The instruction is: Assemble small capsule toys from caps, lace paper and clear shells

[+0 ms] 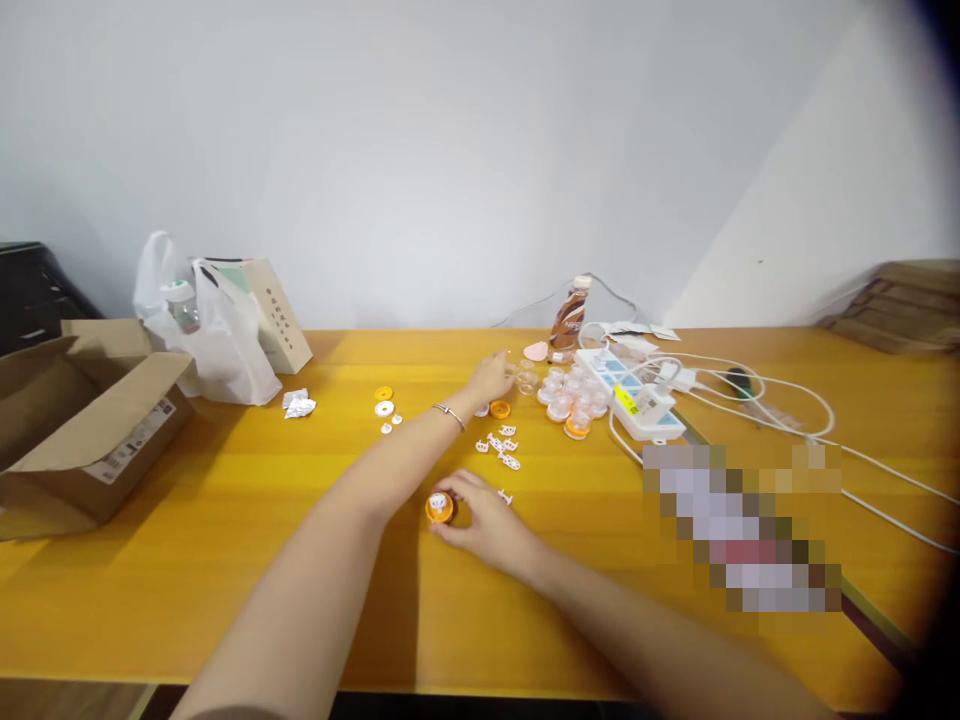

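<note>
My left hand (pixel 491 378), a thin bracelet on its wrist, stretches far across the yellow table (pixel 225 560). Its fingers touch a small clear plastic cup (pixel 527 377) at the edge of a cluster of clear cups (pixel 574 398). My right hand (pixel 480 520) rests near the middle of the table, fingers curled around a small orange round piece (pixel 439 508) with a white insert. Several small white plastic clips (pixel 501 445) lie between the two hands. An orange ring (pixel 499 409) lies just beside my left wrist.
An open cardboard box (pixel 82 420) sits at the left, with a white plastic bag (pixel 210 330) and a paper carton (pixel 277 315) behind it. A brown drink bottle (pixel 570 320), a white power strip (pixel 637 395) and trailing white cables (pixel 795 400) occupy the right. Orange and white discs (pixel 384 402) lie mid-left.
</note>
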Motion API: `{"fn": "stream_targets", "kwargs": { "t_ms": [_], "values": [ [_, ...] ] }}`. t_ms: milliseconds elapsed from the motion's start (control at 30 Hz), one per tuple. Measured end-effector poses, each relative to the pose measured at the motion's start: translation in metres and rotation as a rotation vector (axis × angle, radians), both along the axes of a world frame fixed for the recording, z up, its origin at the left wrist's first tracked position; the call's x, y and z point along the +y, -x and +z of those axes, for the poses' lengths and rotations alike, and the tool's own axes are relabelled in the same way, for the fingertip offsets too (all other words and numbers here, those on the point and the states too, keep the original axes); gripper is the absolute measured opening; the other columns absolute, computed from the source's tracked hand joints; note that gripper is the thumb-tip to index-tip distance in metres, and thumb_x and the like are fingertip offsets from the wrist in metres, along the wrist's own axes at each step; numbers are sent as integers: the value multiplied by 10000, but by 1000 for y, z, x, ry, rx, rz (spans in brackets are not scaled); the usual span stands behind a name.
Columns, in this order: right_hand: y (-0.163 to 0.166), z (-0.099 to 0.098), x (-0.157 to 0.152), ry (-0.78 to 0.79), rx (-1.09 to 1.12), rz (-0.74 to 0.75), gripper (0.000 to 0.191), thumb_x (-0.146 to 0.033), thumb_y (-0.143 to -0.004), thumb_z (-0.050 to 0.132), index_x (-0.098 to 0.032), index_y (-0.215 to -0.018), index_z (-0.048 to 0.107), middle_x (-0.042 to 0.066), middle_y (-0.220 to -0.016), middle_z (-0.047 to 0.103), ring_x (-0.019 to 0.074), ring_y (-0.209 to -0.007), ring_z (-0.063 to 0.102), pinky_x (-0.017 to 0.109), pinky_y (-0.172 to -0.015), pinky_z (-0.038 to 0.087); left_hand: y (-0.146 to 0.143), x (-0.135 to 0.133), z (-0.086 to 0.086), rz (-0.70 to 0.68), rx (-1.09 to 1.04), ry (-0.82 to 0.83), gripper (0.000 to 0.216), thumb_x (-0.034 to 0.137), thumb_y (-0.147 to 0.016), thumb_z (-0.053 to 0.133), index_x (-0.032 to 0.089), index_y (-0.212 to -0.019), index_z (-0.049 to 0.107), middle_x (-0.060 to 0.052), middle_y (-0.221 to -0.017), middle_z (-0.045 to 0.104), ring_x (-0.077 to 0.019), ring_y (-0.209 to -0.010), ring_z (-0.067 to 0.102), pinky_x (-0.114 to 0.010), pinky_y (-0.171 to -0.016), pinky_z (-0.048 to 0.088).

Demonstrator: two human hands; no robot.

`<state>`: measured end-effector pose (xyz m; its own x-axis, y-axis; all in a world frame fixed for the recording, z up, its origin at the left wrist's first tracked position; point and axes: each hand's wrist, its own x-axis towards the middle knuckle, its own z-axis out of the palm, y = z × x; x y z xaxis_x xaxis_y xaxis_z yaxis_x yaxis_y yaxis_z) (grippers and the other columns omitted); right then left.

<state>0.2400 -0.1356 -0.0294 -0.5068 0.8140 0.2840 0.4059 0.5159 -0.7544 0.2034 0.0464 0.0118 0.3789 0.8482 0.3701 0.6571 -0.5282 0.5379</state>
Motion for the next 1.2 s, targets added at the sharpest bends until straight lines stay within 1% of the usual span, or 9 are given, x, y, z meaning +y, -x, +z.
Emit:
{"fn": "stream_targets", "kwargs": {
  "t_ms": [133, 233, 333, 433, 533, 633, 733, 900, 1200],
  "values": [
    [0, -1, -1, 2, -9, 13, 248, -179, -681, 625, -204, -913, 539, 25, -900, 556, 174, -884, 530, 313, -806, 421, 6, 4, -1, 17, -33, 38, 288, 290, -866, 477, 145, -1114, 503, -88, -1115, 529, -183, -946, 551, -381, -799, 481],
    [0, -2, -1, 30, 17, -11, 340, -186, -670, 640, -201, -982, 503, 29, -916, 553, 171, -892, 531, 321, -813, 427, 27, -11, 11, 5, -103, 20, 281, 292, -875, 458, 133, -1101, 508, -84, -1099, 537, -187, -952, 550, -382, -804, 476],
    [0, -2, -1, 58, 44, -43, 332, -196, -655, 656, -193, -947, 498, 27, -891, 542, 162, -858, 536, 321, -794, 440, 63, -50, 29, -55, -169, 7, 280, 324, -848, 488, 109, -1027, 511, -65, -1012, 585, -168, -949, 553, -305, -809, 461],
    [1, -1, 1, 61, 41, -12, 248, -207, -662, 653, -187, -877, 530, 25, -870, 530, 150, -812, 536, 309, -764, 448, 105, -108, 38, -149, -218, 28, 287, 334, -793, 562, 138, -996, 509, -59, -930, 617, -141, -863, 576, -276, -763, 464],
    [1, -1, 3, 41, 31, -14, 250, -216, -659, 660, -175, -879, 548, 32, -867, 526, 150, -790, 528, 308, -746, 446, 137, -162, 34, -247, -176, 42, 372, 297, -781, 584, 166, -1110, 469, -56, -948, 616, -141, -863, 569, -295, -800, 445],
    [0, -3, 4, 6, 15, -19, 201, -230, -663, 659, -176, -828, 556, 25, -828, 528, 155, -773, 519, 307, -722, 440, 151, -188, 23, -251, -96, 36, 315, 305, -790, 568, 184, -1073, 501, -56, -992, 605, -154, -904, 560, -300, -821, 432],
    [0, -3, 4, -3, 25, -5, 189, -233, -676, 652, -183, -836, 563, 21, -826, 535, 154, -778, 524, 296, -712, 439, 151, -189, 14, -292, -33, 64, 250, 324, -807, 541, 194, -1021, 536, -41, -958, 616, -154, -888, 564, -296, -818, 428],
    [1, 0, 3, 2, 13, -14, 200, -238, -678, 657, -187, -855, 578, 18, -827, 533, 154, -799, 531, 290, -730, 437, 150, -183, 10, -340, 63, 115, 256, 325, -821, 526, 220, -1054, 539, -28, -968, 621, -161, -923, 556, -301, -848, 409],
    [-1, -1, 2, 76, 97, -33, 207, -246, -664, 673, -196, -860, 626, 22, -857, 531, 136, -778, 530, 293, -758, 458, 152, -186, -1, -277, -26, 157, 264, 326, -819, 530, 215, -1058, 531, -31, -977, 618, -148, -889, 570, -283, -815, 435]
  ]
}}
